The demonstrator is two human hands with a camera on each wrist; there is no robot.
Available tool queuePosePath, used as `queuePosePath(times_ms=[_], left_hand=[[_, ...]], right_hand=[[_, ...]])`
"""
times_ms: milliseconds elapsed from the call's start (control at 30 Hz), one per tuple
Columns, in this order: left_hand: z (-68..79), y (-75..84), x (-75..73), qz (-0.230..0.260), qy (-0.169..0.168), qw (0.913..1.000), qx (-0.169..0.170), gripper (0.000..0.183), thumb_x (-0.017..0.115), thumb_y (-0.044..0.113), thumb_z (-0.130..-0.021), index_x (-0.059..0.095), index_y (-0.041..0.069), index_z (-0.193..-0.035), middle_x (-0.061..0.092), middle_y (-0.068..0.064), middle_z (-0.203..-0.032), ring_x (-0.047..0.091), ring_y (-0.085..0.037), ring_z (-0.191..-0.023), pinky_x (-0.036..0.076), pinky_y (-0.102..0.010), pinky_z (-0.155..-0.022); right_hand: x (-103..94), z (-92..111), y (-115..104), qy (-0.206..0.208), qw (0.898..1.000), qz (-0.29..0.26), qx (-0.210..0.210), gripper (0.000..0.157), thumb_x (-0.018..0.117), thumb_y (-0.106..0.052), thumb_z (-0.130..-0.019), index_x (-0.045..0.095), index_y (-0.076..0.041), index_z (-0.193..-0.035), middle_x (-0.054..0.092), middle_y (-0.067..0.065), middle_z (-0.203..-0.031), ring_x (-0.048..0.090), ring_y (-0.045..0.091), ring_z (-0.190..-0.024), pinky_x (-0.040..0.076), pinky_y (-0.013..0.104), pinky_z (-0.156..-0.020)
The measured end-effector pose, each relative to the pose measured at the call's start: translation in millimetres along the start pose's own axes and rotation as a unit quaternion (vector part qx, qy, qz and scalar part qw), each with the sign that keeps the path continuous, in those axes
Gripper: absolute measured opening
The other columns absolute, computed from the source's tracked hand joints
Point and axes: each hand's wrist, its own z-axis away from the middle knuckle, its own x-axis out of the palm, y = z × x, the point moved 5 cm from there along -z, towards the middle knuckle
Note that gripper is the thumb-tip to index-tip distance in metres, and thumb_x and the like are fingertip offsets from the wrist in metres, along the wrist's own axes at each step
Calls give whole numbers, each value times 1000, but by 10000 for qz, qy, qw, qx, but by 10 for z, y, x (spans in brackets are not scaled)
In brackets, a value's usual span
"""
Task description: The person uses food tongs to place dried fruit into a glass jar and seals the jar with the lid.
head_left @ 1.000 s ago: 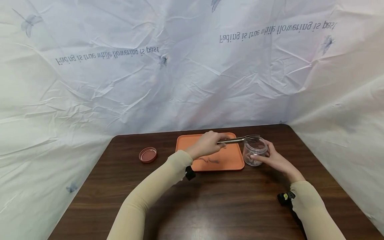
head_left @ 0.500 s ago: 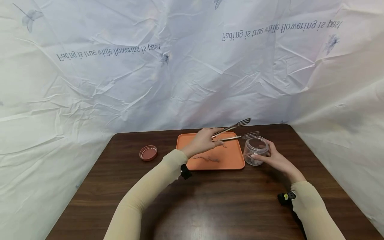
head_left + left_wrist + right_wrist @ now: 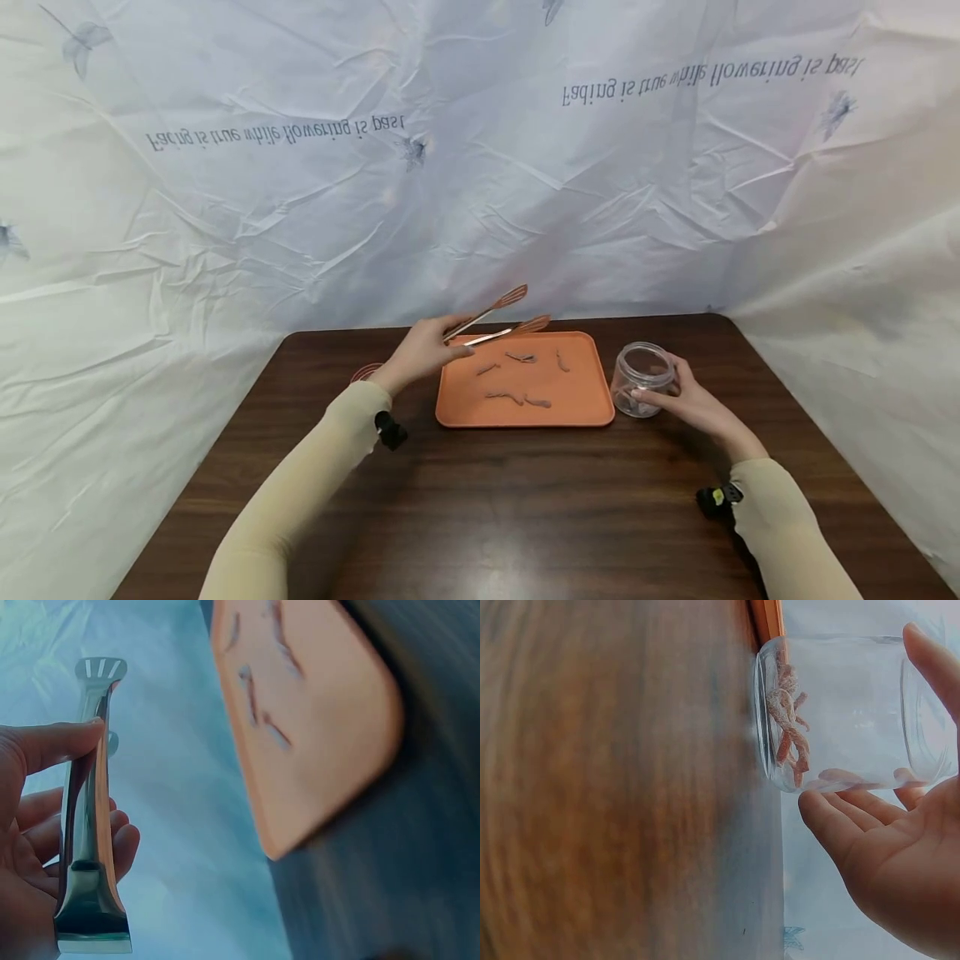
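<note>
My left hand (image 3: 416,358) holds metal tongs (image 3: 88,825) with slotted ends, their two arms spread apart and nothing between them. The tongs hang over the back left of an orange tray (image 3: 577,408). Several thin, twisted brownish strips (image 3: 504,397) lie scattered on the tray; what they are made of I cannot tell. Right of the tray, a clear lidless jar (image 3: 626,375) stands upright on the table, and my right hand (image 3: 693,408) grips its side. More twisted reddish-brown strips (image 3: 789,724) lie at the bottom of the jar.
A reddish round lid (image 3: 365,372) lies left of the tray, partly hidden behind my left hand. Everything stands on a dark wooden table (image 3: 510,508). White printed sheeting (image 3: 480,208) rises behind the table's back edge and along both sides.
The tongs have opened and moved left, from over the jar's mouth to the tray's left part, uncovering the strips there. My right hand keeps hold of the jar in the same place.
</note>
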Motion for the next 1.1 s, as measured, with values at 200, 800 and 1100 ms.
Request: queuePosePath(times_ms=[200, 800, 1100], left_hand=[[263, -300, -17, -196, 40, 9994, -274, 64, 74, 35, -94, 50, 17, -151, 71, -13, -104, 63, -26, -76, 49, -40, -67], [703, -592, 213, -359, -269, 9972, -593, 53, 77, 24, -92, 61, 6, -139, 71, -14, -114, 62, -15, -79, 49, -38, -69], [743, -604, 246, -411, -293, 9973, -529, 46, 76, 22, -92, 65, 5, -134, 72, -10, -112, 61, -11, -77, 49, -36, -70]], right_hand=[[3, -1, 35, -23, 10000, -53, 22, 111, 68, -39, -97, -20, -10, -158, 6, 39, -159, 12, 58, -144, 25, 73, -106], [-40, 41, 31, -75, 10000, -45, -13, 114, 69, -44, -95, -19, -12, -159, 4, 37, -160, 8, 57, -146, 21, 73, -107], [-34, 53, 13, -87, 10000, -27, -32, 113, 69, -43, -96, -19, -12, -159, 1, 36, -161, 8, 58, -145, 21, 74, -106]])
